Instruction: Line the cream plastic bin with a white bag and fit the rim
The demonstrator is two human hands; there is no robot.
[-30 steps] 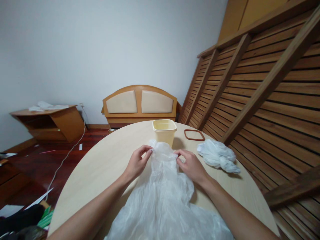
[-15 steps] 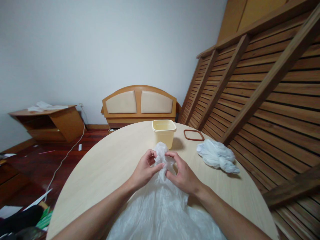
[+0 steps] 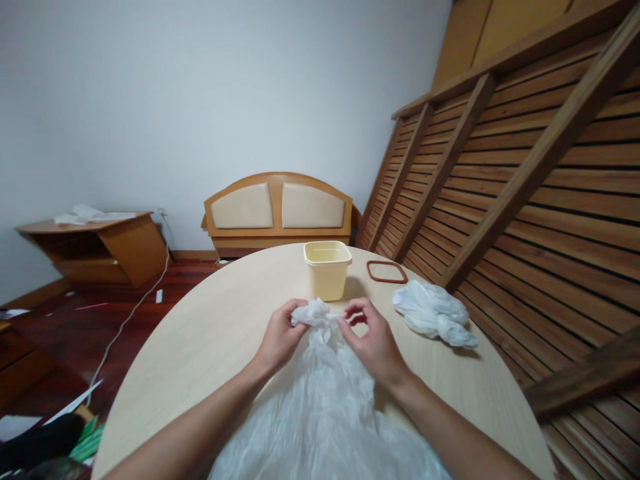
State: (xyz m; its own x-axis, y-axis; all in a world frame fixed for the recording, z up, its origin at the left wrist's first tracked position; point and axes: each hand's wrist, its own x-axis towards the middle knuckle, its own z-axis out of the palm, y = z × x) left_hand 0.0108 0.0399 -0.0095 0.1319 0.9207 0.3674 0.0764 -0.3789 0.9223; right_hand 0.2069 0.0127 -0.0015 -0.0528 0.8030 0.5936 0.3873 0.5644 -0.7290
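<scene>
The left hand (image 3: 279, 337) has its grip pinched together on the bunched top of the plastic bag (image 3: 320, 393). The right hand (image 3: 375, 341) curls loosely just beside it, thumb touching the neck; whether that grip is clamped, I cannot tell. The bag trails back from both grips across the counter (image 3: 210, 327).

— Where does the white plastic bag (image 3: 325, 407) end?
— Can't tell: it spills over the tabletop's (image 3: 210, 333) near edge and the frame cuts it off. Whether the right hand (image 3: 375, 343) actually pinches it is unclear.
</scene>
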